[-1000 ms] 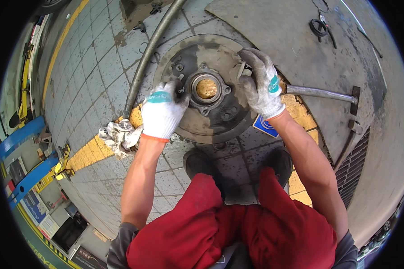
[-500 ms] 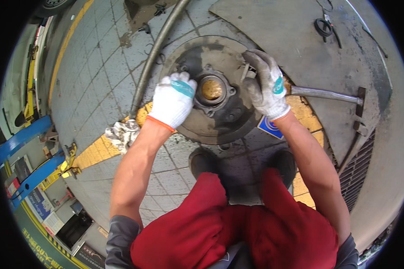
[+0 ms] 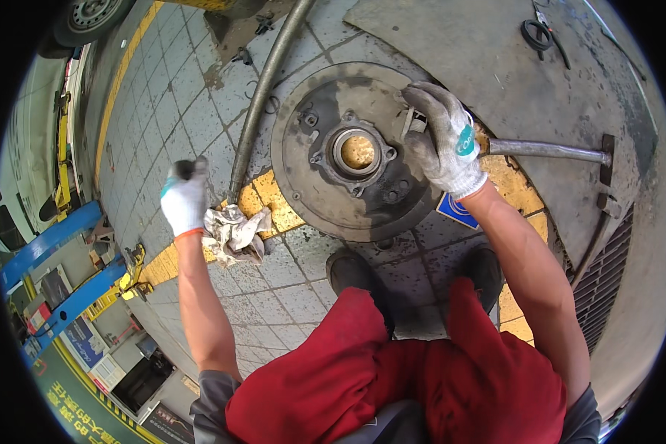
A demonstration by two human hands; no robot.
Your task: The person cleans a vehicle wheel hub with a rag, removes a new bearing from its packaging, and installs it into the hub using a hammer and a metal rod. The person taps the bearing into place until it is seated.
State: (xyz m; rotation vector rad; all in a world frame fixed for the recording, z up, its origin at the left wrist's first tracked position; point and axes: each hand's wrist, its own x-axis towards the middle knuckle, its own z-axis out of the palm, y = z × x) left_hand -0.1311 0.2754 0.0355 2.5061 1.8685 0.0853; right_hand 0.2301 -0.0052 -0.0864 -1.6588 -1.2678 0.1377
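A round, stained metal backing plate [image 3: 325, 200] lies on the tiles, with a bolted hub ring [image 3: 340, 169] around a tan centre [image 3: 360, 151]. My gloved left hand [image 3: 183, 197] is out left of the plate, closed on a small dark object [image 3: 189, 169], slightly blurred. My gloved right hand [image 3: 445, 140] curls over the plate's right side, on a small silver metal piece [image 3: 414, 118]. A crumpled rag [image 3: 235, 231] lies beside my left hand. A blue flat box [image 3: 456, 211] shows under my right wrist.
A long steel bar [image 3: 270, 78] lies left of the plate. A hammer [image 3: 555, 150] and a second tool [image 3: 598, 226] lie right, near a grate [image 3: 605, 274] and coiled black rubber [image 3: 536, 35]. Blue and yellow steel frames [image 3: 74, 303] and a wheel [image 3: 92, 16] are at left.
My left hand has lifted off the left side of the hub and moved far left with a small dark object. My right hand stays on the plate's right side.
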